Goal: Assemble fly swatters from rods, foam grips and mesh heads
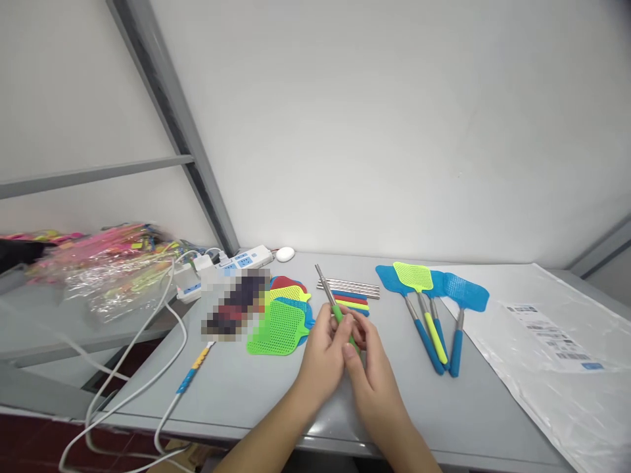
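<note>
My left hand (323, 351) and my right hand (369, 374) are together over the desk, their fingers closed around a fly swatter handle (338, 313). It has a green grip and a bare metal rod that points up and away; my fingers hide part of the grip. To the left lie loose swatter heads (279, 328) in green, blue, yellow and red, overlapping. Just beyond my hands are several metal rods (350, 287) and a row of coloured grips (362, 306). Several fly swatters (434, 328) with heads on, blue and yellow-green, lie at the right.
A power strip (254, 257) with plugs and a white oval object (284, 254) sit near the wall. White cables (170, 368) hang over the desk's left edge. Plastic-wrapped items (118, 263) are heaped at far left. A white plastic bag (547, 387) covers the right side. One patch is pixelated.
</note>
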The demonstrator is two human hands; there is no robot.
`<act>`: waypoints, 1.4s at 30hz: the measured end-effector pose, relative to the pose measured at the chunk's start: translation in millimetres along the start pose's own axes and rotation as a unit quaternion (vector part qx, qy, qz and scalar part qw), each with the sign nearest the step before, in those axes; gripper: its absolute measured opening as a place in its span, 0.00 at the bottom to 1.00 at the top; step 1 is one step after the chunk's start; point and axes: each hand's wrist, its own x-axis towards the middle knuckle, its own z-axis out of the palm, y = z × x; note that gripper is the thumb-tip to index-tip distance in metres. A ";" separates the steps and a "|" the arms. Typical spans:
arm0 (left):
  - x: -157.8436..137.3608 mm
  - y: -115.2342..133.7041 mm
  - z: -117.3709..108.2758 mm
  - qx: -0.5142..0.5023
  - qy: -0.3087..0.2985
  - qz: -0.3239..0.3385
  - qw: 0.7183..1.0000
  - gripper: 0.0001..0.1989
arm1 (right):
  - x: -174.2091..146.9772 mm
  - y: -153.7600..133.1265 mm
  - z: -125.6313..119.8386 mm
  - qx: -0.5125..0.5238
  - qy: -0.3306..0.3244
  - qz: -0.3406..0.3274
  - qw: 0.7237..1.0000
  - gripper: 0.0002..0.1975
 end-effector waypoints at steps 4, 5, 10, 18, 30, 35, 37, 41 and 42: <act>3.2 0.1 -3.1 -0.105 0.055 -0.042 0.992 0.15 | 0.4 -0.6 1.2 -0.072 -0.045 -0.005 0.996 0.18; 4.3 -0.2 -4.7 -0.132 0.065 -0.051 0.988 0.16 | 0.2 -0.6 1.6 -0.085 -0.052 -0.006 0.995 0.18; 11.4 2.1 -21.3 -0.211 0.079 -0.044 0.973 0.25 | -1.8 0.7 4.2 -0.100 -0.069 -0.019 0.992 0.17; -5.1 9.3 -70.6 -0.209 0.165 0.043 0.963 0.28 | 8.6 4.4 27.4 -0.234 -0.135 -0.040 0.962 0.12; -13.7 8.1 -105.5 -0.256 0.247 0.022 0.935 0.25 | 38.4 4.3 60.7 -0.374 -0.112 0.019 0.920 0.11; -10.9 8.9 -110.0 -0.280 0.231 -0.006 0.932 0.24 | 37.3 3.6 62.1 -0.387 -0.094 0.021 0.917 0.12; -10.9 9.8 -109.4 -0.275 0.210 -0.023 0.938 0.24 | 37.3 3.5 58.6 -0.380 -0.098 0.021 0.920 0.11; -11.5 9.2 -102.6 -0.243 0.143 -0.072 0.957 0.25 | 33.4 3.8 44.6 -0.360 -0.107 0.025 0.927 0.10; -11.9 8.6 -100.0 -0.231 0.125 -0.083 0.961 0.26 | 31.3 4.1 40.0 -0.357 -0.105 0.028 0.928 0.10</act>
